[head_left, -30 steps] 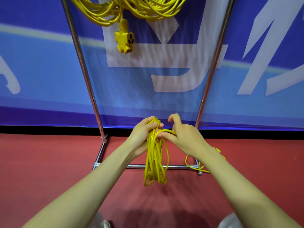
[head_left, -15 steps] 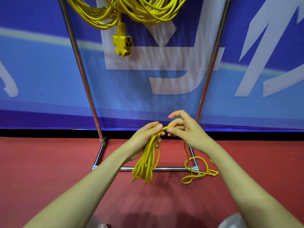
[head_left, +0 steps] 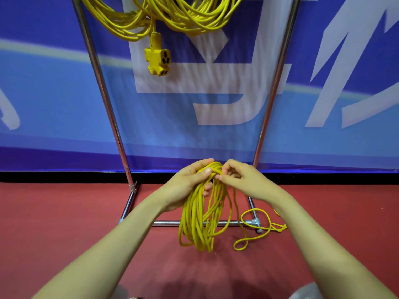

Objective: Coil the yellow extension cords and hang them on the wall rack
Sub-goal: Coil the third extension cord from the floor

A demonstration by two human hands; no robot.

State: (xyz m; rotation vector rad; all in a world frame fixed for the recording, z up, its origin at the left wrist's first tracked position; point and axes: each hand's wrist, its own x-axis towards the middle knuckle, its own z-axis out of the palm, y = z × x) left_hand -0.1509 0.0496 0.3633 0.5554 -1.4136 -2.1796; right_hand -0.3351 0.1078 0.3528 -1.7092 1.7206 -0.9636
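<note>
Head view looks down my two forearms at the rack, a bare metal frame standing on the red floor against a blue banner. My left hand holds the coil by its top, between the rack's two uprights and just in front of its base bar. The fingers curl over the strands and the thumb presses across them. My right hand touches the same spot, thumb and forefinger pinching one strand at the crown of the coil; its other fingers are loosely bent and hold nothing. The loops hang long and uneven, their lower ends just off the floor.

I judge the coiling nearly done, not finished: a loose tail lies on the floor round the rack's right foot, twisted into a small figure of eight. High on the rack hang the hung cords, with a yellow socket block dangling below them (so one job looks done).

What worries me is that tail. If I draw it in quickly, it may catch on the rack's right foot, or the twist may pull into a kink. If my left thumb eases off while I lay the next turn, the uneven loops could slide out and spill, and a sloppy bundle would hang badly on the rack.
</note>
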